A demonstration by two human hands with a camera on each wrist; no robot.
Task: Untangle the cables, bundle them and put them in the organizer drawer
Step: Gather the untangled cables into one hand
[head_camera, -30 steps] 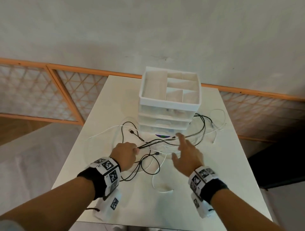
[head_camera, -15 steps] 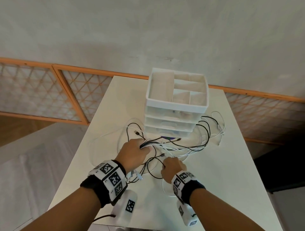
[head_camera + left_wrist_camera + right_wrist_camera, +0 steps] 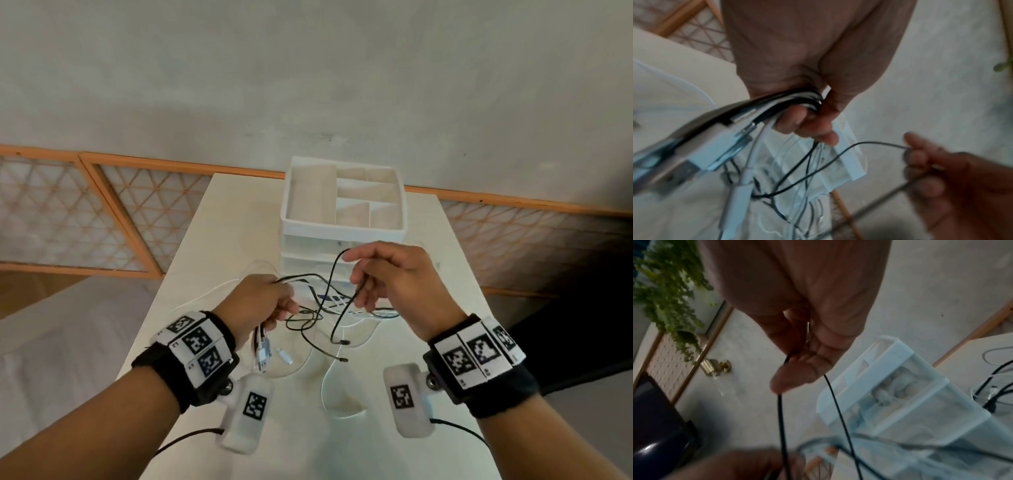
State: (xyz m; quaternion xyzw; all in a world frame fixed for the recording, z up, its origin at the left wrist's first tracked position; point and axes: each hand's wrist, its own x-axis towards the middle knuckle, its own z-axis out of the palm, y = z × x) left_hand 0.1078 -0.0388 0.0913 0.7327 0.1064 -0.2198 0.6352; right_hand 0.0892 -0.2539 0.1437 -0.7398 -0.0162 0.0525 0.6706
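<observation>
A tangle of black and white cables point(image 3: 318, 311) hangs above the white table point(image 3: 219, 219), in front of the white drawer organizer point(image 3: 342, 236). My left hand point(image 3: 260, 301) grips a bunch of several cable ends point(image 3: 789, 100), and their USB plugs point(image 3: 263, 353) dangle below the fist. My right hand point(image 3: 383, 274) is raised in front of the organizer's drawers and pinches one thin black cable point(image 3: 838, 408) that loops over its fingers. That cable's two plug ends point(image 3: 342, 349) hang free over the table. The organizer's drawers look closed.
The organizer's top tray point(image 3: 363, 195) has empty compartments. A transparent drawer point(image 3: 898, 391) holds small pale items. More cable loops point(image 3: 995, 386) lie on the table to the right of the organizer. A wall with an orange lattice panel point(image 3: 68, 212) stands behind; a plant point(image 3: 668, 288) hangs nearby.
Both hands have risen off the table with cables. The right hand moved up and right, pulling one black cable away from the bunch held in the left fist.
</observation>
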